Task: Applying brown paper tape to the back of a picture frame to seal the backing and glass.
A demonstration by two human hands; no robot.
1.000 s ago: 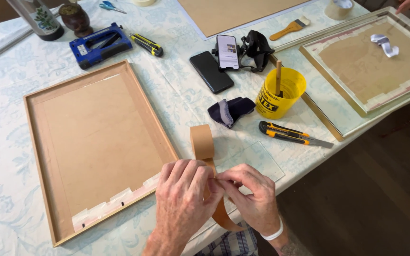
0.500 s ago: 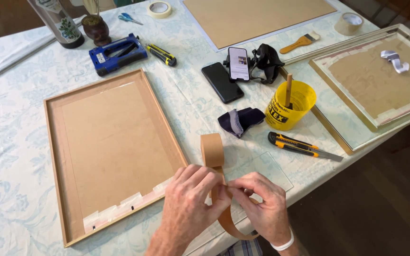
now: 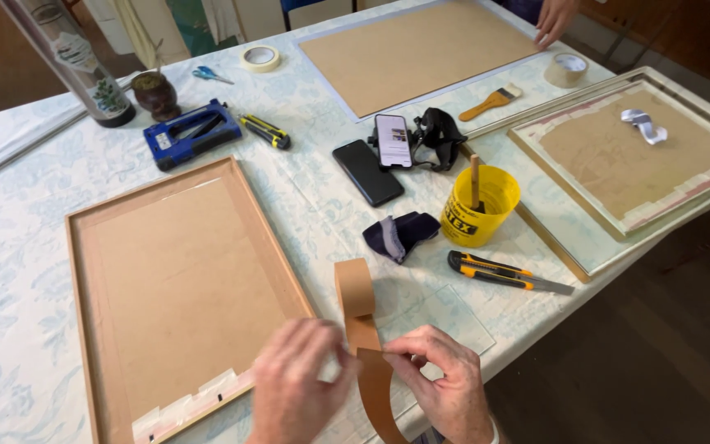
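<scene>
Hands first: our left hand (image 3: 293, 386) and right hand (image 3: 445, 386) pinch a curling brown tape strip (image 3: 363, 329) at the table's (image 3: 10, 345) near edge, beside the wooden frame (image 3: 178, 288). Beyond lie a knife (image 3: 499, 273) and yellow bucket (image 3: 478, 205).

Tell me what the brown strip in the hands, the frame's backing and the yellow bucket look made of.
Brown strip: likely matte kraft paper tape; it curls and bends softly between the left hand and right hand.
Frame backing: probably hardboard, flat, dull, even brown, set in a wood-look frame.
Yellow bucket: seemingly plastic, smooth with a slight sheen.
</scene>
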